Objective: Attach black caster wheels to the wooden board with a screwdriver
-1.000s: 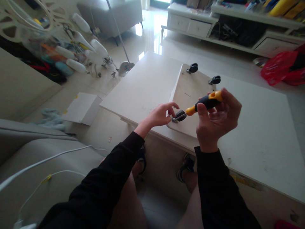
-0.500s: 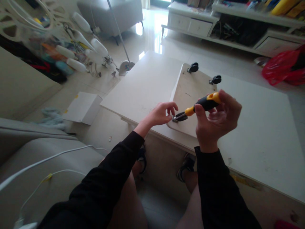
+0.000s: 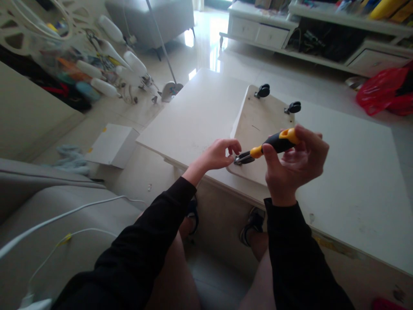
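My right hand is closed around the yellow and black handle of a screwdriver. The screwdriver slants down to the left, its tip at a metal caster bracket on the near left corner of a white board. A dark caster wheel shows beside the shaft and is partly covered by it. My left hand is at that same corner, fingers loosely bent and apart from the thumb, with the thumb tip close to the bracket. Two black casters, a left one and a right one, stand up from the board's far end.
The board lies on a white table. Beyond it stands a white cabinet, with a red plastic bag on the floor at right. A white box and a grey sofa with a white cable are at left.
The screwdriver handle has turned slightly in my right hand, and the fingers have shifted a little with it. My left hand stays at the corner.
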Demonstrator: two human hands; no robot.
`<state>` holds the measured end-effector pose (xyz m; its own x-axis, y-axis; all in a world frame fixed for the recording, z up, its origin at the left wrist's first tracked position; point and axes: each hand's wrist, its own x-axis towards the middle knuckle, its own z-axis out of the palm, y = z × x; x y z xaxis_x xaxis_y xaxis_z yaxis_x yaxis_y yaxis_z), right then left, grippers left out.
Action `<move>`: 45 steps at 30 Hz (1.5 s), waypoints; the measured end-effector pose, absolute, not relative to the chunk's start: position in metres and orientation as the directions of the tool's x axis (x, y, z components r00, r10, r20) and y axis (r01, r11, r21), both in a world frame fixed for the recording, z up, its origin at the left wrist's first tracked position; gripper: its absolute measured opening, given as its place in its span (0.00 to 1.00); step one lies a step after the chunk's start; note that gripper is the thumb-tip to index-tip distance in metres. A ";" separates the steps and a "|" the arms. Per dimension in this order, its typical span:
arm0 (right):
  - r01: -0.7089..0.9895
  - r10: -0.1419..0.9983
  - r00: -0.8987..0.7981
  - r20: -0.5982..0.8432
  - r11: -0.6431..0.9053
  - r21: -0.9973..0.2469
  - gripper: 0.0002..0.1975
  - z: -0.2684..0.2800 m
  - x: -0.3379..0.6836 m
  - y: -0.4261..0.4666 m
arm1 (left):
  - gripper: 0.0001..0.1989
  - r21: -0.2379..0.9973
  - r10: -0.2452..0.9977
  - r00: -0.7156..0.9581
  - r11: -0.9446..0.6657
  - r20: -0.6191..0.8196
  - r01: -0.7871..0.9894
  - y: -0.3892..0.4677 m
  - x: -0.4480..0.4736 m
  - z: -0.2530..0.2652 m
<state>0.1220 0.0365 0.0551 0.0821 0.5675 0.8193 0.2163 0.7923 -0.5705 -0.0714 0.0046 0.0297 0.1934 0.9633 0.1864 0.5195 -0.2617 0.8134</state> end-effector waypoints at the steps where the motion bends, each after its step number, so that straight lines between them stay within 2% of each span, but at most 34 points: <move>1: 0.214 0.570 0.079 0.818 0.792 -0.572 0.31 0.055 0.122 0.036 | 0.19 0.816 0.964 0.195 -0.259 0.183 0.516 0.005 -0.071 0.030; 14: 0.110 0.460 0.037 0.887 0.880 -0.462 0.29 0.055 0.120 0.041 | 0.18 0.832 0.953 0.215 -0.292 0.213 0.472 0.005 -0.071 0.027; 19: 0.101 0.466 0.030 0.885 0.879 -0.466 0.29 0.054 0.120 0.041 | 0.19 0.849 0.961 0.206 -0.260 0.183 0.460 0.005 -0.070 0.025; 28: 0.082 0.465 0.042 0.884 0.880 -0.467 0.29 0.056 0.119 0.039 | 0.18 0.824 0.949 0.204 -0.309 0.238 0.475 0.005 -0.071 0.023; 45: 0.098 0.468 0.057 0.882 0.876 -0.472 0.30 0.052 0.120 0.042 | 0.20 0.858 0.953 0.219 -0.288 0.212 0.425 0.006 -0.069 0.023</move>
<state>0.1205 0.0420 0.0516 0.0565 0.4684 0.8817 0.0983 0.8762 -0.4717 -0.0693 0.0056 0.0229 0.2185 0.9525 0.2119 0.4249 -0.2884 0.8581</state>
